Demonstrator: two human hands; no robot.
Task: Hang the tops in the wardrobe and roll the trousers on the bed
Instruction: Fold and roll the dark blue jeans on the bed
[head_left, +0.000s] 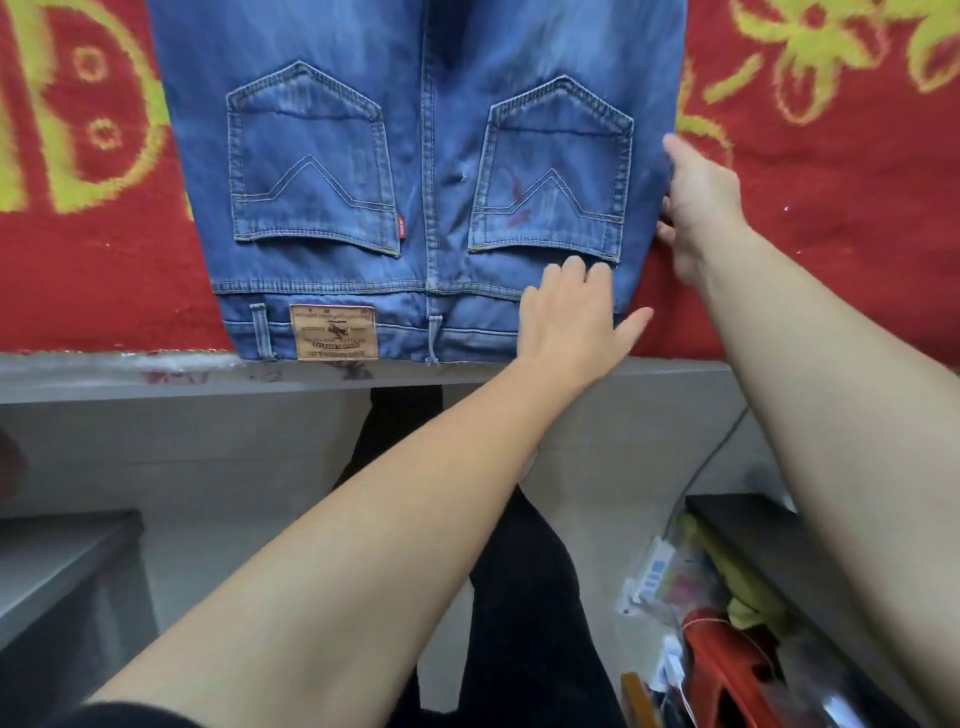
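Jeans (431, 156) lie on blanket (841, 218), left hand (571, 317) and right hand (698, 202) touching.

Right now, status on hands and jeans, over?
Left hand flat on jeans by waistband. Right hand at their side edge, grip unclear. Jeans spread back-up on red bedspread, not yet rolled. Nothing else on them.

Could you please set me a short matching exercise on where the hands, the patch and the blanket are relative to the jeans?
Things:
1 left hand
2 right hand
3 leather patch
4 red blanket

Places:
A under the jeans
B at the jeans' side edge
C sewn on the waistband beside a belt loop
D on the denim by a back pocket's opening

Pairs: 1-D, 2-B, 3-C, 4-A
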